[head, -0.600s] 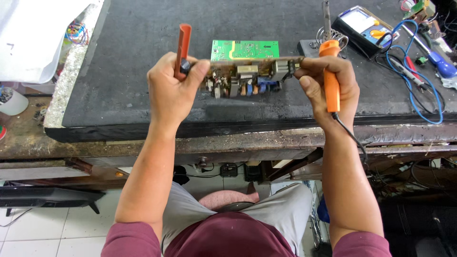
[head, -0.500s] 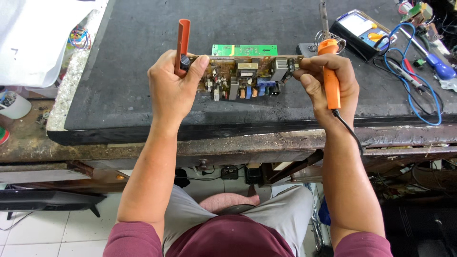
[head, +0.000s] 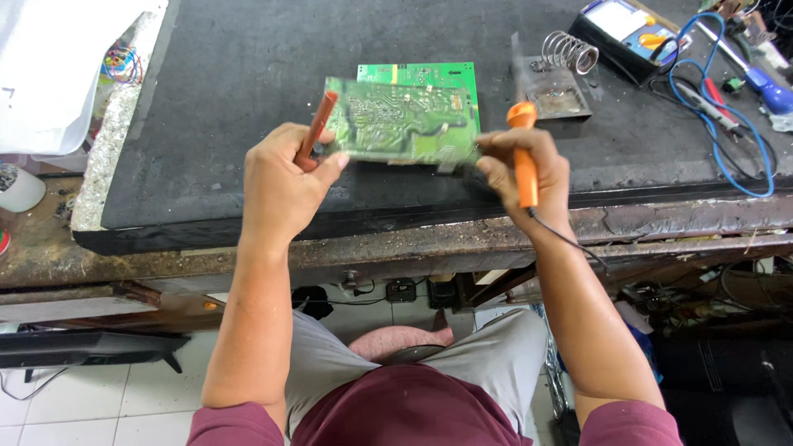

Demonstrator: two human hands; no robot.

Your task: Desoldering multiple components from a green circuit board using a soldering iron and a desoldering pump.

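Gripping a green circuit board (head: 402, 124) between them, both hands hold it raised above the near part of the black bench mat (head: 248, 74), solder side up and tilted slightly. The left hand (head: 281, 177) is clamped on the board's left edge, and a red-brown pen-shaped tool (head: 317, 125) is pinched in the same fist, pointing far and slightly right. The right hand (head: 529, 169) is closed on the board's right near corner and also on an orange-handled soldering iron (head: 524, 157); its dark cord (head: 570, 239) drops over the near bench edge (head: 413, 239). A second green board (head: 429, 74) lies flat on the mat just beyond the held one. To the right, near the right hand, a soldering stand with a coiled spring holder (head: 566, 62) sits on the mat. Farther right, a multimeter (head: 628, 25) rests with blue and red leads (head: 727, 107) looped toward the right edge. The left and far-left areas of the mat are open. A white container (head: 18, 186) stands at the far left edge of the worn bench; its contents cannot be made out.
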